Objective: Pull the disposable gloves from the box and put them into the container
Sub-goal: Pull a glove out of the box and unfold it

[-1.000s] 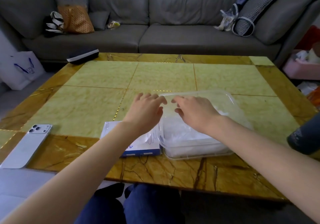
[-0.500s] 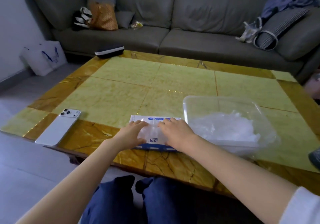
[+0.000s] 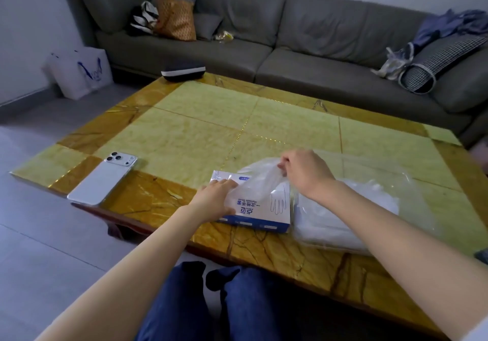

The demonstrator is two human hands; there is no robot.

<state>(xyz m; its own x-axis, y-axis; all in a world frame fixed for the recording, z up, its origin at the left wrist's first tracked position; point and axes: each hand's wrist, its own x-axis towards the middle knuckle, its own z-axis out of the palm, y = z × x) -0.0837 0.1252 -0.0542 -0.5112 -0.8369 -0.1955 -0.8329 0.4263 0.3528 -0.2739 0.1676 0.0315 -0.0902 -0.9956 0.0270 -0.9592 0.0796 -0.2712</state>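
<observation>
On the table (image 3: 184, 135) I see the clear container (image 3: 412, 182), gloves (image 3: 369, 203) piled inside, just right of the box (image 3: 264, 214). My left hand (image 3: 216, 199) lies flat on the box; my right hand (image 3: 306, 173) pinches a glove (image 3: 260, 179) stretched up from it.

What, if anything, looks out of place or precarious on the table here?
Only the phone: it lies at the near left edge of the table, one end seemingly at or over it. The box, with the left hand resting on it, and the glove pinched by the right hand look normal.
</observation>
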